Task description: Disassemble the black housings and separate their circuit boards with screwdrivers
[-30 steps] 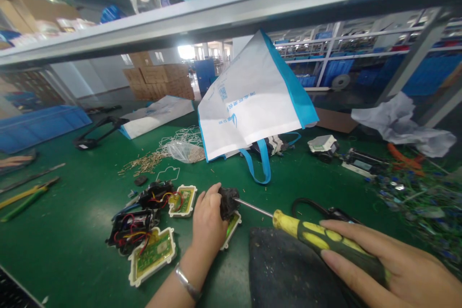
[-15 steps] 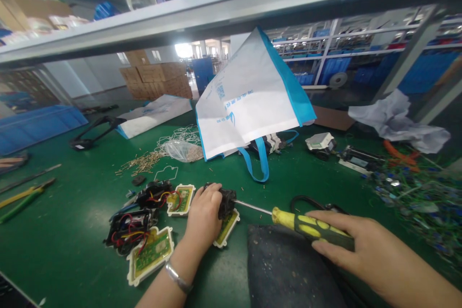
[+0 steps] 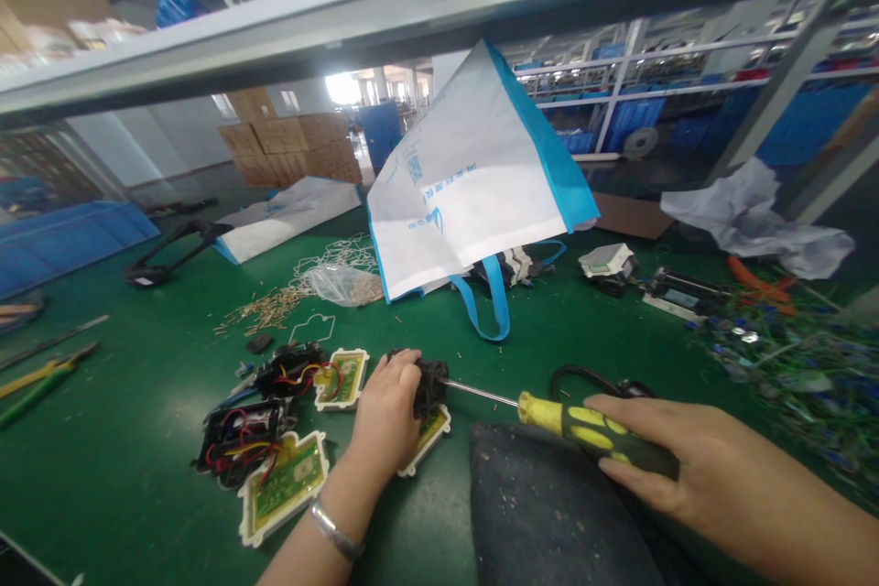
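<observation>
My left hand (image 3: 385, 417) is closed around a small black plastic part (image 3: 429, 383), holding it down over a white-framed circuit board (image 3: 427, 439) on the green table. My right hand (image 3: 693, 467) grips the yellow-and-black handle of a screwdriver (image 3: 587, 430). Its metal shaft points left and its tip is in the black part. A dark mat (image 3: 549, 513) lies under the screwdriver, in front of me.
Left of my left hand lie more white-framed boards (image 3: 281, 485) and black parts with red and yellow wires (image 3: 244, 435). Behind stand a white-and-blue bag (image 3: 473, 183), scattered brass pins (image 3: 267, 309), a clear pouch (image 3: 340, 284). Wire scraps (image 3: 789, 357) pile at the right. Pliers (image 3: 41, 375) lie far left.
My right hand has slid forward along the screwdriver handle and closed around it. My left hand keeps holding the black part. The view has drifted slightly.
</observation>
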Action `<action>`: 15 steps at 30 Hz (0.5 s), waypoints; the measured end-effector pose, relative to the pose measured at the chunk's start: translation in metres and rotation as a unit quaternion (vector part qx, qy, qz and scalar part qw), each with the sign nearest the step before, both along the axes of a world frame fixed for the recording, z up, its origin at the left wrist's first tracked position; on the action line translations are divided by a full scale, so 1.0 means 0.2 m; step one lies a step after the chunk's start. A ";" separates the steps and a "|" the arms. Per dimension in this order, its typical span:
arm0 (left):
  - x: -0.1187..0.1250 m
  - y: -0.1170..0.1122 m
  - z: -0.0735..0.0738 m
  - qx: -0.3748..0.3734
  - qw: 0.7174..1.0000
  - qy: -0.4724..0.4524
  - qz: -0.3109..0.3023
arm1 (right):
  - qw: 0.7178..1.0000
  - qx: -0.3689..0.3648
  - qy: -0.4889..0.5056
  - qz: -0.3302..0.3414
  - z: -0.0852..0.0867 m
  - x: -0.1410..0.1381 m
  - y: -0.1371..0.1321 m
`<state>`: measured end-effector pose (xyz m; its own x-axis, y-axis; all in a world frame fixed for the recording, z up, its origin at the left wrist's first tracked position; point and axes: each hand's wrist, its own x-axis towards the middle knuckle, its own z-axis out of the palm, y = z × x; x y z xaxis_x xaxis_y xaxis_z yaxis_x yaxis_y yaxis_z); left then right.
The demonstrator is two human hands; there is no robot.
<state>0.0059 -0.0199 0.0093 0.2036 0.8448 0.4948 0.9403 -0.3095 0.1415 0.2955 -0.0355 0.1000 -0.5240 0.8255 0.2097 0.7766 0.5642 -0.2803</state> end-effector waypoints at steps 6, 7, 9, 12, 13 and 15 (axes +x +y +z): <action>0.05 -0.02 0.05 -0.001 0.999 0.047 -0.022 | 0.968 -0.231 0.046 -0.085 0.05 0.01 -0.04; 0.06 -0.02 0.05 -0.002 0.998 0.053 -0.026 | 0.950 -0.290 0.067 -0.094 0.06 0.01 -0.05; 0.06 -0.03 0.06 -0.006 0.998 0.055 -0.028 | 0.924 -0.356 0.095 -0.099 0.05 0.00 -0.07; 0.06 -0.03 0.06 -0.018 0.999 0.048 -0.018 | 0.949 -0.293 0.077 -0.084 0.04 -0.02 -0.08; 0.05 -0.03 0.05 -0.020 0.999 0.045 -0.015 | 0.960 -0.262 0.060 -0.077 0.03 -0.03 -0.08; 0.05 -0.03 0.05 -0.024 0.999 0.043 -0.013 | 0.967 -0.245 0.028 -0.071 0.02 -0.04 -0.08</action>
<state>0.0153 -0.0252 0.0194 0.2664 0.8606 0.4340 0.9412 -0.3293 0.0753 0.2867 -0.0510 0.1033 -0.3973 0.8959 -0.1990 0.8120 0.2422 -0.5310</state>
